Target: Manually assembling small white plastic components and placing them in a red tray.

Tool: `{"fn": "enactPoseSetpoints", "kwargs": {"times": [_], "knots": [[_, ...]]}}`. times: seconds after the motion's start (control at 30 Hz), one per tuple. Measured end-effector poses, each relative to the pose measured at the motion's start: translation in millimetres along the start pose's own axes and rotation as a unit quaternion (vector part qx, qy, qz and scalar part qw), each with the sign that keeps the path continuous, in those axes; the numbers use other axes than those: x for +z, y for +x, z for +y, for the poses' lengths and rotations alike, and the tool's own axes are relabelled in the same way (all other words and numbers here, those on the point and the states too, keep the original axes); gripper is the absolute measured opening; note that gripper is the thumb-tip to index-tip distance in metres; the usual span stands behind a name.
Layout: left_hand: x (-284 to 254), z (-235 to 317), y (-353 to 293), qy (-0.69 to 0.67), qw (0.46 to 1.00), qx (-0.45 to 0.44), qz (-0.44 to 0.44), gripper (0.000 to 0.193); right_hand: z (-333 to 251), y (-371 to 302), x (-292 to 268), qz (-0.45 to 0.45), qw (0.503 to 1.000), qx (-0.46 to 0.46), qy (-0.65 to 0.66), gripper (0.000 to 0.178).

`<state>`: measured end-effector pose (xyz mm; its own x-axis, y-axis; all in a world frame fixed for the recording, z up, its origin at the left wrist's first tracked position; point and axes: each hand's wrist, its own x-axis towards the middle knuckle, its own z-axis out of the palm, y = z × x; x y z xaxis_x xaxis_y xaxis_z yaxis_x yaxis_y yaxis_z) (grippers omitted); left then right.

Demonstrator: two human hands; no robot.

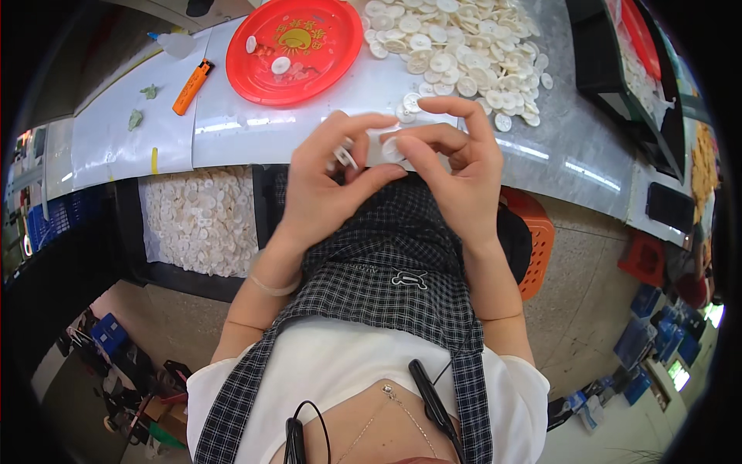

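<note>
Both my hands are raised at the table's near edge, above my checked apron. My right hand [466,176] pinches a white round disc [393,150] between thumb and bent fingers, with its index finger lifted. Curled around several white discs [345,157] is my left hand [313,179]; its thumb and index finger reach toward the disc in the right hand. Just beyond the fingers, a large heap of similar white discs [464,58] with small holes spreads over the table. Two loose discs, one of them a white disc [280,65], lie on a red round plate [246,73] at the back left.
An orange lighter [192,88] lies left of the plate, near a small bottle [176,45] with a blue tip. Below the table edge at left, a black bin [189,280] holds many white pieces. At right are a black box [599,58], a phone [670,204] and an orange stool [539,255].
</note>
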<state>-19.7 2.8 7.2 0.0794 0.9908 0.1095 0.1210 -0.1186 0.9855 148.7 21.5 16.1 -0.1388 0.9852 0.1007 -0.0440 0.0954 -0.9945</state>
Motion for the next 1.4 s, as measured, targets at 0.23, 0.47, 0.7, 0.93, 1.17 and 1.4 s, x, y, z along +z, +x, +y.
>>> {"fn": "enactPoseSetpoints", "kwargs": {"times": [0.23, 0.47, 0.7, 0.93, 1.17, 1.4], "knots": [[5, -6, -6, -0.052, 0.999, 0.006, 0.01, 0.035, 2, -1, 1, -0.004, 0.998, 0.012, -0.054, 0.033], [0, -8, -9, -0.142, 0.988, -0.053, -0.029, 0.036, 23, 16, -3, -0.021, 0.894, -0.239, -0.38, 0.022], [-2, -5, -9, -0.189, 0.975, -0.103, -0.049, 0.037, 21, 9, -13, -0.021, 0.904, -0.216, -0.369, 0.025], [-4, -6, -10, -0.203, 0.97, -0.115, -0.07, 0.038, 20, 6, -22, -0.004, 0.904, -0.182, -0.387, 0.022], [7, 1, -3, -0.436, 0.88, -0.184, -0.032, 0.025, 28, 11, -31, 0.019, 0.889, -0.217, -0.402, 0.02], [5, -1, -2, -0.477, 0.84, -0.24, -0.101, 0.025, 23, 1, -23, 0.045, 0.921, -0.223, -0.316, 0.042]]}}
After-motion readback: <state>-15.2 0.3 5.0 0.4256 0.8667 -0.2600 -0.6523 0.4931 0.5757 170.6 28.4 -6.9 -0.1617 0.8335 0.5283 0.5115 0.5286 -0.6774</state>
